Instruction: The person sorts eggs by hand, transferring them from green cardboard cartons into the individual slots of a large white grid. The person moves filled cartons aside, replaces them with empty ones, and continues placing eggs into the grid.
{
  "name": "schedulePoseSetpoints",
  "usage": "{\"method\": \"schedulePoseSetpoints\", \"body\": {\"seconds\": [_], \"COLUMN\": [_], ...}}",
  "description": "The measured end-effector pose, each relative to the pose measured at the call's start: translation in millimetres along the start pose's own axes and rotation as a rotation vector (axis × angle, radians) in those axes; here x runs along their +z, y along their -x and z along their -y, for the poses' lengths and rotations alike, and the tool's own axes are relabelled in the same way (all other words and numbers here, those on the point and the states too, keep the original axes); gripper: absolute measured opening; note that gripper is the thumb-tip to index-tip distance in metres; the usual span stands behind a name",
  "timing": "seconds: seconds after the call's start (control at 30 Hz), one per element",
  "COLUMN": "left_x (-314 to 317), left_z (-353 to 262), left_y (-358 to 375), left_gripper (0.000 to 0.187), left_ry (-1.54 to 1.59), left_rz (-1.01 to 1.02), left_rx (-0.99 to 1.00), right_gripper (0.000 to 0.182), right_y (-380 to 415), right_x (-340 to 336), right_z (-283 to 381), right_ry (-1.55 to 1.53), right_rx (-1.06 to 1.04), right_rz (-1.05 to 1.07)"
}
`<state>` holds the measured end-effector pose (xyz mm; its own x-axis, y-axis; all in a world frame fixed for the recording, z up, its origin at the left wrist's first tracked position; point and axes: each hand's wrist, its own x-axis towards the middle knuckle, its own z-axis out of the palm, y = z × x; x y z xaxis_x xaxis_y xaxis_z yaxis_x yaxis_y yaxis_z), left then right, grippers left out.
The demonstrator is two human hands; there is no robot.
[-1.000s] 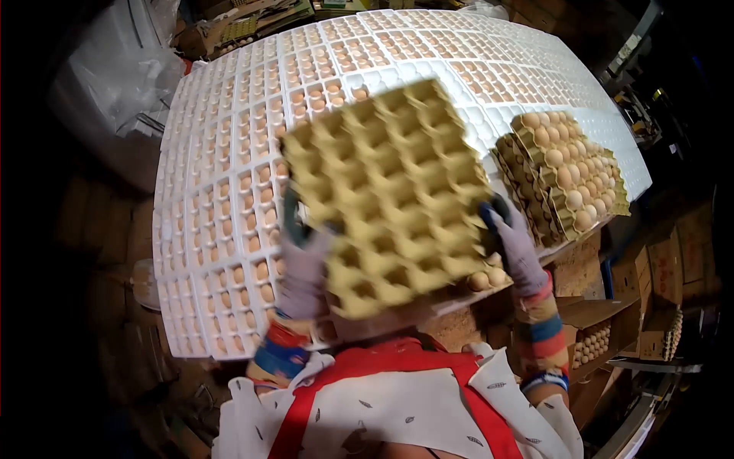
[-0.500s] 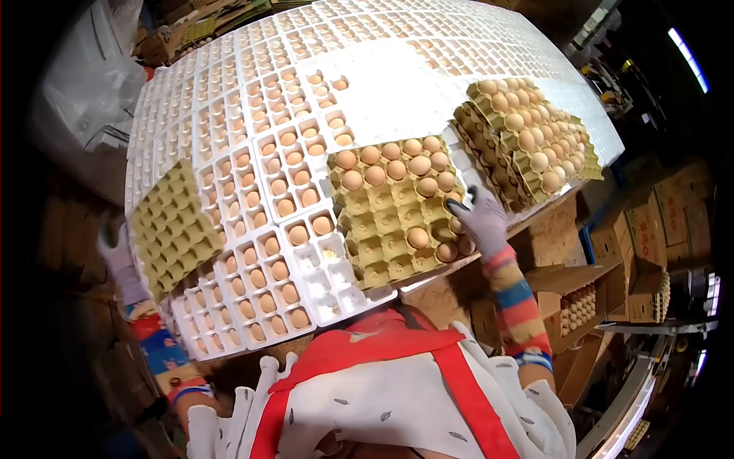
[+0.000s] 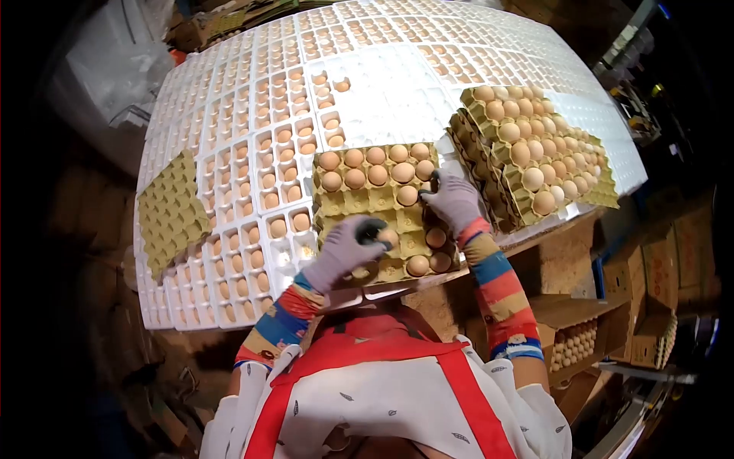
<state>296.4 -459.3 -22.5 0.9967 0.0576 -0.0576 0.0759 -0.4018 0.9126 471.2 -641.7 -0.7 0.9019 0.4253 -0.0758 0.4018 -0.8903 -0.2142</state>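
A pulp egg tray (image 3: pixel 348 203) lies in front of me, with brown eggs filling its far rows and a few eggs (image 3: pixel 418 265) near its right front corner. My left hand (image 3: pixel 344 249), in a grey glove with dark fingertips, is over the tray's left front part, its thumb and fingers closed around an egg (image 3: pixel 388 237). My right hand (image 3: pixel 453 200), gloved alike, is at the tray's right edge. Its thumb and finger curl around an egg in the third row, mostly hidden by them. Another egg (image 3: pixel 407 196) sits just left of those fingertips.
White trays (image 3: pixel 287 256) with eggs in their cells cover much of the table. A bare pulp tray (image 3: pixel 174 214) rests on them at left. To the right stands a stack of filled pulp trays (image 3: pixel 527 153). Cardboard boxes (image 3: pixel 573 348) stand below the table's right side.
My left hand has left the bare pulp tray at left and come over to the front tray, closing on an egg. My right hand has moved slightly left and up. The view has shifted.
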Motion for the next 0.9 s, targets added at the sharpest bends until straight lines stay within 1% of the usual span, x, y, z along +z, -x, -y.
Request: {"method": "schedulePoseSetpoints", "body": {"seconds": [0.03,0.07,0.13,0.17,0.2,0.27,0.33,0.37,0.4,0.43,0.47,0.5,0.53,0.57,0.6,0.63,0.67,0.73,0.77,0.8,0.87,0.9], "left_x": [-4,-13,-5,0,11,13,40,55,59,62,62,52,43,30,15,-1,-10,-28,-28,-19,-7,1], "left_z": [-3,-8,-11,-10,13,-20,-62,-62,-54,-45,-36,-32,-20,-6,5,-13,-31,-10,3,-40,-60,-33], "left_y": [1,3,-10,-18,-32,-61,-83,-83,-86,-88,-92,-92,-91,-88,-83,-66,-59,-73,-89,-90,-112,-123], "left_gripper": [0.036,0.04,0.044,0.041,0.04,0.034,0.034,0.037,0.037,0.038,0.039,0.038,0.041,0.043,0.046,0.051,0.05,0.05,0.049,0.047,0.043,0.04], "left_ry": [0.386,0.924,1.386,1.417,1.243,0.579,-0.622,-0.845,-0.904,-0.963,-1.024,-0.846,-0.579,0.015,0.609,1.024,1.077,0.539,-0.302,-0.621,-1.171,-1.26], "left_rz": [-0.061,-0.043,-0.09,-0.124,-0.184,-0.197,-0.093,-0.155,-0.144,-0.133,-0.125,-0.208,-0.28,-0.298,-0.294,-0.279,-0.252,-0.239,-0.315,-0.327,-0.109,-0.114], "left_rx": [-0.085,-0.333,-0.084,-0.048,0.007,-0.375,-0.254,-0.112,-0.044,0.026,0.098,0.107,0.037,-0.046,-0.122,-0.192,-0.111,-0.108,0.064,-0.153,-0.34,-0.274], "right_gripper": [0.042,0.042,0.042,0.037,0.038,0.047,0.05,0.046,0.042,0.035,0.034,0.032,0.031,0.048,0.044,0.043,0.042,0.037,0.034,0.035,0.037,0.041], "right_y": [-7,-11,-11,-16,-15,32,52,49,47,55,55,62,68,61,56,53,53,56,55,51,43,33], "right_x": [8,7,-2,10,42,-2,-8,-4,0,-7,-24,-34,-38,-23,-18,-20,-23,-38,-45,-44,-31,-6], "right_z": [1,-5,-21,-43,-72,-68,-84,-91,-94,-83,-77,-62,-51,-48,-42,-38,-34,-28,-24,-27,-52,-62], "right_ry": [0.059,-0.018,-0.166,-0.353,-1.119,-1.911,-1.963,-1.668,-1.37,-1.028,-0.525,-0.211,0.103,0.206,0.258,0.268,0.282,0.252,0.242,-0.03,-0.557,-1.176], "right_rx": [-0.006,-0.027,-0.061,-0.058,-0.14,-0.061,-0.049,-0.192,-0.322,-0.421,-0.44,-0.453,-0.454,-0.46,-0.442,-0.459,-0.476,-0.488,-0.491,-0.416,-0.263,0.013], "right_rz": [0.012,0.012,0.015,0.084,0.138,0.28,0.472,0.406,0.335,0.157,0.25,0.163,0.07,0.121,0.265,0.295,0.33,0.352,0.357,0.318,0.233,0.314]}}
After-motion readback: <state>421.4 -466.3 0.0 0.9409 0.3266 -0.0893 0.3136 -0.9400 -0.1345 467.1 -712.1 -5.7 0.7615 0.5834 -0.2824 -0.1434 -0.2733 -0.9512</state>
